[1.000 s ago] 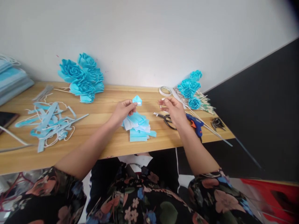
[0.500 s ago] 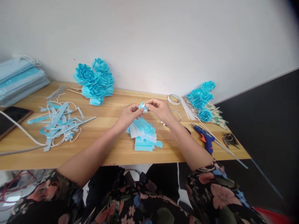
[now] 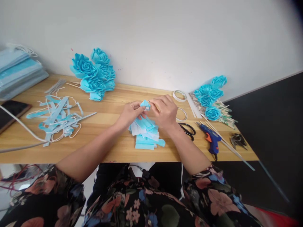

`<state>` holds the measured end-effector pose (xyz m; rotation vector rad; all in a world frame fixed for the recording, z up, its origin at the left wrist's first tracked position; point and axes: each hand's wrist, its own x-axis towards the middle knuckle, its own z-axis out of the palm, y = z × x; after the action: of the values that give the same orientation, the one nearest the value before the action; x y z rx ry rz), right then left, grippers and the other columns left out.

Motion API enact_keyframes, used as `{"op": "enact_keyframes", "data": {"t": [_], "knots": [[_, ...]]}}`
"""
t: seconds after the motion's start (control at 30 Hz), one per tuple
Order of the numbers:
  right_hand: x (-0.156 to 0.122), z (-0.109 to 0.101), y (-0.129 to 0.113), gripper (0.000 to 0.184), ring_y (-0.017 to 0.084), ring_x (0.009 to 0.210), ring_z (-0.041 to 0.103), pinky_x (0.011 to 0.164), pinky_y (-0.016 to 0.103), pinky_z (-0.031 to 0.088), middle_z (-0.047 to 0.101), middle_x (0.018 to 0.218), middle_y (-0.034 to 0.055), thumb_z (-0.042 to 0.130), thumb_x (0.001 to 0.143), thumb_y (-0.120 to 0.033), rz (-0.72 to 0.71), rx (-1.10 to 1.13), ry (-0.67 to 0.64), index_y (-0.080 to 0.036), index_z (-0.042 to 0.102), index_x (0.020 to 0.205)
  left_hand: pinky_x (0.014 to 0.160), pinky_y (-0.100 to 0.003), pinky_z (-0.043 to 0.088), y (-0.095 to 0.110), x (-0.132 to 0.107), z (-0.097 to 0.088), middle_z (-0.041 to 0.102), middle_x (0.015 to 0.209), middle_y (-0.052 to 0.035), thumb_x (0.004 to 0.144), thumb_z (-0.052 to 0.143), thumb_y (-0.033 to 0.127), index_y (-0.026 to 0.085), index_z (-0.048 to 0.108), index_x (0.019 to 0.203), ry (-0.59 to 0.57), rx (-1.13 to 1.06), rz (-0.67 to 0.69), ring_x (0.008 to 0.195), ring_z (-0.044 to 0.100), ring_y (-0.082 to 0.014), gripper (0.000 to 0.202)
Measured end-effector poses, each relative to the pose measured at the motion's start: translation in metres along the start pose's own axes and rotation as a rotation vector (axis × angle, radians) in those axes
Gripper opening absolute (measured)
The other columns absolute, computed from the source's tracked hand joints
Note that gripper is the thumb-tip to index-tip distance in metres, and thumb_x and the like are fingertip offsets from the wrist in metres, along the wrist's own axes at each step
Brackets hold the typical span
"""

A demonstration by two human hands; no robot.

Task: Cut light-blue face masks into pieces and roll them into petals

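A small blue piece of mask fabric (image 3: pixel 145 103), folded to a peaked shape with a white part below, is pinched between the thumb and fingers of my left hand (image 3: pixel 130 114). My right hand (image 3: pixel 165 110) has its fingers curled, and their tips pinch at the right edge of this piece. Exactly what lies between those right fingertips is partly hidden. Under both hands, a loose pile of cut blue and white fabric strips (image 3: pixel 146 135) lies on the wooden table (image 3: pixel 113 151).
Blue fabric roses (image 3: pixel 97 75) stand at back left; more roses (image 3: pixel 209 94) lie on sticks at right. Left are scrap strips (image 3: pixel 60 118), a phone (image 3: pixel 13 113) and stacked masks (image 3: pixel 20 74). Tape (image 3: pixel 180 96), scissors (image 3: pixel 188 129) and a glue gun (image 3: pixel 213 138) lie right.
My right hand has shifted right and turned, its fingers now curling at the piece's edge. The blue piece shows a peaked fold. The scissors handles have come into fuller view.
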<state>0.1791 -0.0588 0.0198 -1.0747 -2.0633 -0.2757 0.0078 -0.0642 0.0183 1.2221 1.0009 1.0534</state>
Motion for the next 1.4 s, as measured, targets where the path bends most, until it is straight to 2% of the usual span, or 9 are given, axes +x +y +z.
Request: {"op": "enact_keyframes", "data": {"t": [0.43,0.7,1.0,1.17,1.4], "knots": [[-0.001,0.003,0.002,0.025,0.020,0.085,0.058,0.076,0.037,0.045,0.070,0.088,0.0064,0.045,0.098,-0.025,-0.079,-0.065,0.027,-0.022,0.071,0.095,0.052,-0.022,0.045,0.000,0.000,0.000,0.066,0.062,-0.0016,0.081,0.064,0.025,0.014,0.060,0.074,-0.009,-0.041,0.004,0.051,0.059,-0.0104,0.014],[0.000,0.003,0.001,0.024,0.020,0.083,0.059,0.074,0.036,0.046,0.070,0.088,0.0052,0.047,0.097,-0.024,-0.085,-0.103,0.051,-0.024,0.071,0.094,0.053,-0.022,0.046,0.000,-0.001,-0.001,0.067,0.064,-0.0027,0.082,0.065,0.028,0.014,0.059,0.074,-0.015,-0.047,-0.003,0.053,0.060,-0.0104,0.016],[-0.001,0.004,0.001,0.025,0.021,0.087,0.058,0.077,0.038,0.046,0.071,0.091,0.0061,0.046,0.097,-0.023,-0.077,-0.067,-0.025,-0.024,0.071,0.098,0.053,-0.021,0.041,-0.002,0.003,-0.003,0.063,0.064,-0.0005,0.077,0.069,0.035,0.015,0.061,0.069,0.041,-0.002,0.038,0.052,0.051,-0.0078,0.023],[0.000,0.004,0.000,0.024,0.020,0.085,0.058,0.077,0.036,0.046,0.071,0.090,0.0052,0.049,0.095,-0.022,-0.108,-0.082,-0.042,-0.023,0.073,0.096,0.057,-0.023,0.042,-0.006,0.004,-0.005,0.062,0.064,-0.0015,0.077,0.066,0.035,0.015,0.066,0.069,0.050,-0.041,0.037,0.058,0.053,-0.0099,0.021],[0.001,0.001,-0.001,0.023,0.021,0.089,0.057,0.079,0.037,0.046,0.070,0.092,0.0062,0.051,0.093,-0.026,-0.068,0.011,-0.118,-0.024,0.074,0.098,0.061,-0.024,0.044,-0.011,0.007,-0.006,0.062,0.064,-0.0022,0.073,0.066,0.036,0.015,0.066,0.067,0.065,-0.052,0.011,0.061,0.055,-0.0115,0.021]]}}
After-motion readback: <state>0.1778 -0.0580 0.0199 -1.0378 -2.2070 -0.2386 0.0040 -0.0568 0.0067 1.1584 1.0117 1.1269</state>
